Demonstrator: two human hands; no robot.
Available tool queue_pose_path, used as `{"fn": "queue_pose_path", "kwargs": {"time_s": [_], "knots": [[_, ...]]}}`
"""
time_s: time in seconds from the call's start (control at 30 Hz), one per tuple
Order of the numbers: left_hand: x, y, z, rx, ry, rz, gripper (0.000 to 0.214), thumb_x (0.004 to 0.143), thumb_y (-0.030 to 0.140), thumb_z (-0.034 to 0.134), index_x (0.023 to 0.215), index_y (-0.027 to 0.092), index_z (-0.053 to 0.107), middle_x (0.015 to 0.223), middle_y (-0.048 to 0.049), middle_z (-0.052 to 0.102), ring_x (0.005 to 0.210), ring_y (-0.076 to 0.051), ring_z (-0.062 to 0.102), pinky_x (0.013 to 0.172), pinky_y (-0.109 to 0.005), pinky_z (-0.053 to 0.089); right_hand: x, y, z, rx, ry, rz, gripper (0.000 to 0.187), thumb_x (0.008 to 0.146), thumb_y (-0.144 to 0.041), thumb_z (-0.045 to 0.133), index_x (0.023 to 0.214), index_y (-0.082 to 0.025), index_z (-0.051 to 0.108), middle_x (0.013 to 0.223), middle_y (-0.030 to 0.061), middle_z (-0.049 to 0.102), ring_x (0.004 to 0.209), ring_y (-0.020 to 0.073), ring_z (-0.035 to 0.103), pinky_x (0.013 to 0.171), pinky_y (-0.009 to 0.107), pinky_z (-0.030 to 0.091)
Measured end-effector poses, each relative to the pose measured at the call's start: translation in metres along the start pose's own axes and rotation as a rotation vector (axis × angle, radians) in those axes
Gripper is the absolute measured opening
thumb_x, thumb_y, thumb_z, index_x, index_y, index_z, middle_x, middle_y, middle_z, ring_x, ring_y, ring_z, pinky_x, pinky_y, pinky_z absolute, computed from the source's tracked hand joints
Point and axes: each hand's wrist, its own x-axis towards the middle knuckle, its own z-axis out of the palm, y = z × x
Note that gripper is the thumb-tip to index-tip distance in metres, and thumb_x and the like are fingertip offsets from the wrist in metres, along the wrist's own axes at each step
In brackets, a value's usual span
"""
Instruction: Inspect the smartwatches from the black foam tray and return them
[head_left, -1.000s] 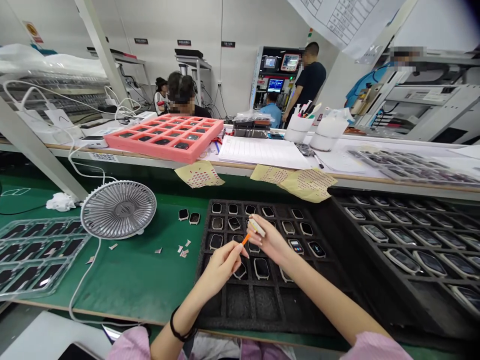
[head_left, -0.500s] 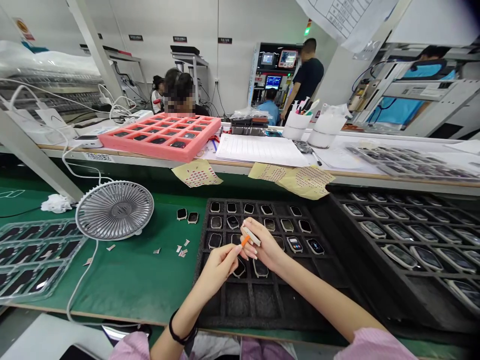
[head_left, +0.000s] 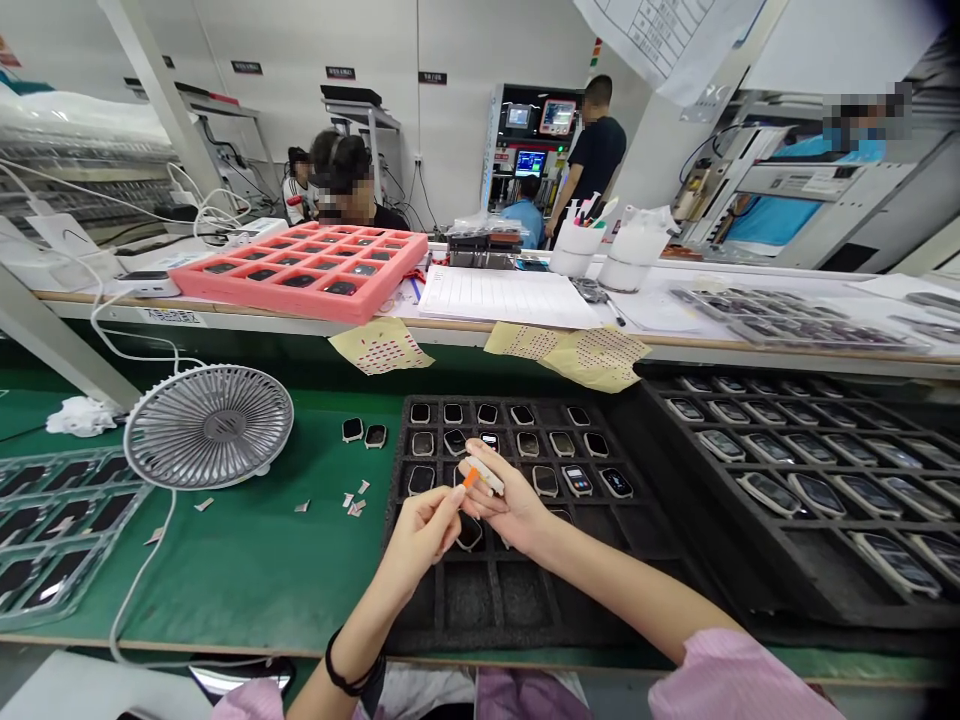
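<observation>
Above the black foam tray, my right hand grips a pale, edge-on smartwatch case between thumb and fingers. Pinched in my left hand is a small orange strip, its tip meeting the side of the case. Whether it is a tool or a piece of tape I cannot make out. Beneath both hands, several smartwatches lie in the tray's compartments, one with a lit colourful screen. My hands hide part of the middle rows.
Left of the tray are two loose watches, scattered paper bits, a grey fan and a clear tray. Another black watch tray slants at right. The shelf behind holds a pink foam tray. Several people are beyond.
The whole view has shifted slightly, so things appear further left. The case in my right hand is tilted a little differently and my right fingers look more spread. Both holds continue.
</observation>
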Motion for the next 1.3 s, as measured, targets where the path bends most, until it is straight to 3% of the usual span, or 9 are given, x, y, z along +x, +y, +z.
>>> {"fn": "queue_pose_path", "kwargs": {"time_s": [0.23, 0.3, 0.4, 0.5, 0.6, 0.7, 0.87, 1.07, 1.3], "knots": [[0.003, 0.010, 0.000, 0.043, 0.144, 0.025, 0.050, 0.072, 0.066, 0.059, 0.064, 0.018, 0.047, 0.044, 0.0108, 0.027, 0.037, -0.003, 0.019, 0.035, -0.017, 0.014, 0.003, 0.009, 0.003, -0.466, 0.149, -0.156, 0.029, 0.079, -0.047, 0.065, 0.083, -0.024, 0.047, 0.055, -0.0095, 0.045, 0.040, 0.0058, 0.035, 0.037, 0.017, 0.023], [0.002, 0.009, -0.012, 0.074, 0.198, 0.026, 0.050, 0.074, 0.066, 0.056, 0.066, 0.018, 0.048, 0.046, 0.0106, 0.026, 0.038, -0.004, 0.019, 0.036, -0.017, 0.014, 0.014, -0.005, -0.020, -0.666, 0.236, -0.268, 0.028, 0.082, -0.050, 0.059, 0.084, -0.024, 0.047, 0.056, -0.0091, 0.044, 0.042, 0.0078, 0.037, 0.040, 0.019, 0.029], [-0.003, 0.000, -0.046, 0.205, 0.317, 0.025, 0.049, 0.074, 0.066, 0.056, 0.067, 0.018, 0.051, 0.049, 0.0096, 0.027, 0.040, -0.005, 0.021, 0.037, -0.018, 0.016, 0.034, -0.044, -0.079, -1.230, 0.586, -0.438, 0.025, 0.088, -0.048, 0.050, 0.087, -0.023, 0.050, 0.066, -0.0035, 0.055, 0.055, 0.0131, 0.052, 0.051, 0.024, 0.041], [-0.009, -0.014, -0.080, 0.388, 0.417, -0.002, 0.049, 0.074, 0.066, 0.054, 0.066, 0.018, 0.053, 0.049, 0.0083, 0.028, 0.042, -0.007, 0.026, 0.039, -0.019, 0.020, 0.050, -0.080, -0.138, -1.371, 0.738, -0.436, 0.022, 0.091, -0.040, 0.050, 0.089, -0.019, 0.055, 0.081, 0.0045, 0.063, 0.076, 0.0197, 0.059, 0.068, 0.032, 0.046], [-0.015, -0.026, -0.101, 0.557, 0.491, -0.018, 0.051, 0.075, 0.067, 0.051, 0.066, 0.017, 0.056, 0.049, 0.0060, 0.035, 0.045, -0.010, 0.035, 0.043, -0.021, 0.026, 0.060, -0.095, -0.174, -1.481, 0.761, -0.379, 0.023, 0.092, -0.036, 0.054, 0.099, -0.015, 0.060, 0.094, 0.0064, 0.064, 0.084, 0.0195, 0.062, 0.075, 0.036, 0.050], [-0.018, -0.033, -0.111, 0.655, 0.501, -0.060, 0.054, 0.076, 0.069, 0.047, 0.066, 0.017, 0.059, 0.049, 0.0047, 0.039, 0.045, -0.012, 0.038, 0.045, -0.022, 0.029, 0.060, -0.096, -0.188, -1.570, 0.690, -0.359, 0.025, 0.092, -0.036, 0.055, 0.104, -0.015, 0.062, 0.103, 0.0070, 0.064, 0.093, 0.0202, 0.062, 0.085, 0.041, 0.051], [-0.018, -0.034, -0.120, 0.818, 0.527, -0.098, 0.051, 0.077, 0.065, 0.043, 0.063, 0.019, 0.060, 0.049, 0.0018, 0.047, 0.047, -0.015, 0.045, 0.047, -0.023, 0.034, 0.008, -0.096, -0.199, -1.665, 0.650, -0.393, 0.035, 0.093, -0.037, 0.041, 0.116, -0.017, 0.059, 0.122, 0.0154, 0.059, 0.120, 0.0284, 0.051, 0.104, 0.048, 0.037], [-0.011, -0.032, -0.120, 1.040, 0.551, -0.146, 0.033, 0.080, 0.050, 0.044, 0.065, 0.023, 0.054, 0.046, 0.0002, 0.050, 0.045, -0.020, 0.052, 0.047, -0.024, 0.036, -0.089, -0.073, -0.203, -1.759, 0.578, -0.322, 0.044, 0.096, -0.035, 0.031, 0.137, -0.022, 0.040, 0.133, 0.0115, 0.058, 0.128, 0.0241, 0.049, 0.113, 0.053, 0.024], [-0.004, -0.026, -0.108, 0.980, 0.533, -0.205, 0.041, 0.082, 0.057, 0.042, 0.092, 0.021, 0.060, 0.073, -0.0081, 0.071, 0.064, -0.027, 0.065, 0.052, -0.026, 0.041, -0.130, -0.056, -0.208, -1.809, 0.533, -0.243, 0.050, 0.098, -0.034, 0.028, 0.147, -0.024, 0.025, 0.141, 0.0090, 0.052, 0.137, 0.0210, 0.038, 0.116, 0.057, 0.017]]}}
